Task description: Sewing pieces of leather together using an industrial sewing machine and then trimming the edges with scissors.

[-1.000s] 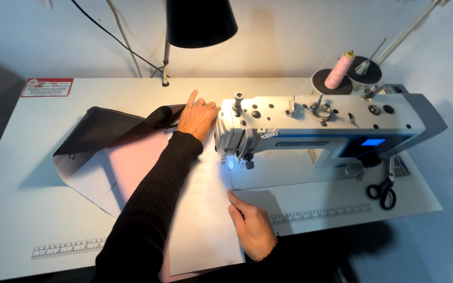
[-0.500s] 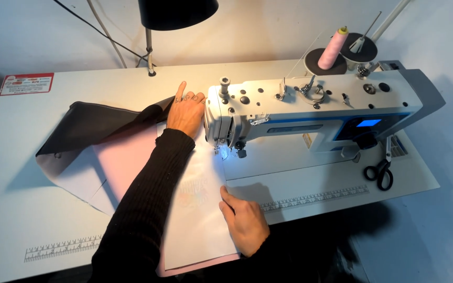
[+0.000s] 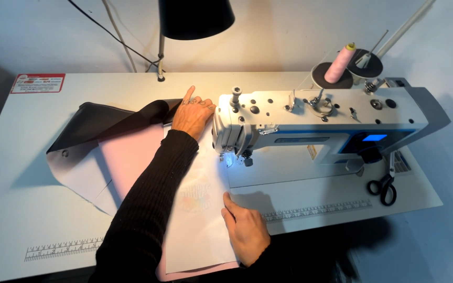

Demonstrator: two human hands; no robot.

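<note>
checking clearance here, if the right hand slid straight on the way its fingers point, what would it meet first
The right hand lies flat on the white fabric, fingers toward the sewing machine. Straight ahead it would probably first reach the presser foot and needle area; depth is hard to judge.

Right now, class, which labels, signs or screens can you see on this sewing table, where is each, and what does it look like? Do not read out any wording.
Warning label: far left corner of the table top, a flat rectangle, red and white.
Small screen: front of the sewing machine, towards its right end, a little glowing blue rectangle.
Small sticker: on the machine's front below the arm, narrow, pale and yellowish, too small to tell more.
</note>
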